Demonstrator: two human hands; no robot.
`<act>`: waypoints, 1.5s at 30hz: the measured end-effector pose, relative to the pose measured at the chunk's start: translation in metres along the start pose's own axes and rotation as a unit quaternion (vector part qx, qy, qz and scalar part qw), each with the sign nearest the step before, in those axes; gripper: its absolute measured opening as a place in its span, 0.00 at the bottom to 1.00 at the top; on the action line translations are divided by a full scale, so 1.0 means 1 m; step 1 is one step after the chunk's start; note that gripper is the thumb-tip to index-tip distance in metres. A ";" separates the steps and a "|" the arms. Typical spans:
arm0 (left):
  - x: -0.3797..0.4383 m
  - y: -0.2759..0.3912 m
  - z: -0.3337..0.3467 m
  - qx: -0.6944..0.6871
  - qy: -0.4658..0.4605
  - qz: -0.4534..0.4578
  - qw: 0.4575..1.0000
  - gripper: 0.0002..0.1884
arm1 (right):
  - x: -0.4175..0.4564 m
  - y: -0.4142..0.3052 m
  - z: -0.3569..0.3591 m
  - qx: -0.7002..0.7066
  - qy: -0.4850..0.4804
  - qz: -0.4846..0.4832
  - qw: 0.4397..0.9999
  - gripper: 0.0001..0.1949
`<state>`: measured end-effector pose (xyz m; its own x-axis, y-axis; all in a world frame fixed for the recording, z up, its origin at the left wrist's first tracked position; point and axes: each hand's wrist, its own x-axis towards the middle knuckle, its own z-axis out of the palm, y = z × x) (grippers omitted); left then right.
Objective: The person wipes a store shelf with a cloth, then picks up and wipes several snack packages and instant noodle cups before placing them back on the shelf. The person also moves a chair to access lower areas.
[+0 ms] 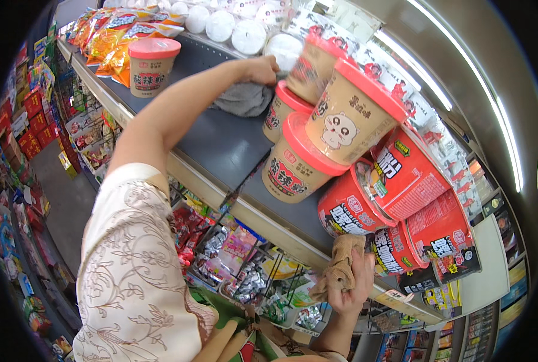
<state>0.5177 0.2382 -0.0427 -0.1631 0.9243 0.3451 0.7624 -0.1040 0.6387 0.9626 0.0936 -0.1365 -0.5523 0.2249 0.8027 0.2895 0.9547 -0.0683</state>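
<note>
My left hand [260, 71] reaches across the shelf top [221, 140] and grips a bunched grey cloth [246, 98] that lies against the surface; its fingertips are partly hidden. Just right of that cloth stand stacked beige noodle tubs [296, 169] with pink lids, two of them on the upper layer. My right hand [354, 283] clutches a crumpled brown cloth [342, 258] at the shelf's front edge, beside stacked red luosifen tubs [391, 246]. A single beige tub [150, 72] is set apart at the left, beyond my left forearm.
Orange snack bags [115, 43] and wrapped white rolls [219, 29] line the back of the shelf top. Below its front edge hang wire baskets of wrapped sweets [246, 267]. An aisle floor [67, 194] runs along the left, with another stocked shelf [20, 217] beyond.
</note>
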 end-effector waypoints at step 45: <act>-0.063 -0.021 0.028 0.330 -0.024 0.102 0.938 0.14 | -0.001 0.003 0.005 0.001 0.004 -0.027 1.000 0.24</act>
<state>0.5294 0.1923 -0.0974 0.0437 0.9271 0.3723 0.9990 -0.0442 -0.0074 0.9600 0.0976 -0.1408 -0.5607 0.1707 0.8102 0.2574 0.9660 -0.0254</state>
